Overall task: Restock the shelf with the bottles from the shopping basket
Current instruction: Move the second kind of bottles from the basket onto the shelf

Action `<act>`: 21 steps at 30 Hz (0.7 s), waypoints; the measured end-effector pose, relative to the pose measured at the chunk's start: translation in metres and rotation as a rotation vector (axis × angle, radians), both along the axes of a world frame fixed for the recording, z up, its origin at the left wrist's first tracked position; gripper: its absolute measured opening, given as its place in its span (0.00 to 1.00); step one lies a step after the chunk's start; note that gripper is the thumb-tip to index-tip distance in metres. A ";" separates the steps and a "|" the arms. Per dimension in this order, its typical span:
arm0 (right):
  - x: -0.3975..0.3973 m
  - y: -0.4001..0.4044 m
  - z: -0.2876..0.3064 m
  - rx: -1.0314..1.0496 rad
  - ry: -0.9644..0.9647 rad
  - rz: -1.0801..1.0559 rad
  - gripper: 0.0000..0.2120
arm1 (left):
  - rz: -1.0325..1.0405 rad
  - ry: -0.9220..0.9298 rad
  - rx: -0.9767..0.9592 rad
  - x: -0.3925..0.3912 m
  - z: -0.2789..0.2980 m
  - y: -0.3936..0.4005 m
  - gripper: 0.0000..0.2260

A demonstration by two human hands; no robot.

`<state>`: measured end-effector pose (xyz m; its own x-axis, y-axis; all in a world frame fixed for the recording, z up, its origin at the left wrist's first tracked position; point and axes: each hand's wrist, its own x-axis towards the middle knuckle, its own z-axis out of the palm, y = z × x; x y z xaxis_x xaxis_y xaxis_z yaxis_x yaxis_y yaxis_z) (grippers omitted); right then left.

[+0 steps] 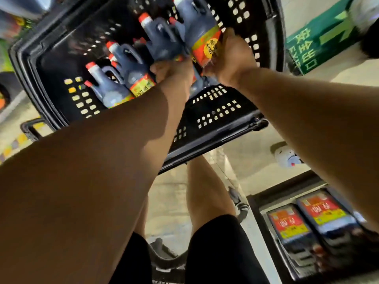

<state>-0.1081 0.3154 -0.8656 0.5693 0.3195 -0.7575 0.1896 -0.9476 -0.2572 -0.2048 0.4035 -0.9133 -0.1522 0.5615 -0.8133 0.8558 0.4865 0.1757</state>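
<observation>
A black shopping basket [215, 128] stands on the floor and holds several dark bottles with red caps and red-and-yellow labels. My left hand [172, 70] reaches into it and grips the lower end of one dark bottle [162, 42]. Beside it, my right hand [229, 56] holds the labelled body of a second bottle [203, 35], which sits a little higher than the rest. Two more bottles [133, 76] [110, 93] lie to the left in the basket. The picture is blurred by motion, so the fingers are hard to make out.
At the lower right a low shelf [254, 203] holds shelved bottles [307, 218] with the same labels. A green exit marking [320, 35] lies on the floor beyond the basket. My legs [207, 201] stand just behind the basket's near rim.
</observation>
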 end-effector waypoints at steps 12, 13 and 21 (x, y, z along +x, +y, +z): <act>0.002 -0.027 0.093 0.183 0.022 -0.290 0.38 | -0.030 -0.102 0.166 -0.052 -0.048 0.016 0.52; 0.001 -0.027 0.107 0.213 0.026 -0.305 0.38 | -0.022 -0.133 0.126 -0.049 -0.009 0.022 0.54; -0.018 0.002 0.223 0.422 0.043 -0.428 0.29 | -0.228 -0.341 0.261 -0.059 0.251 0.069 0.37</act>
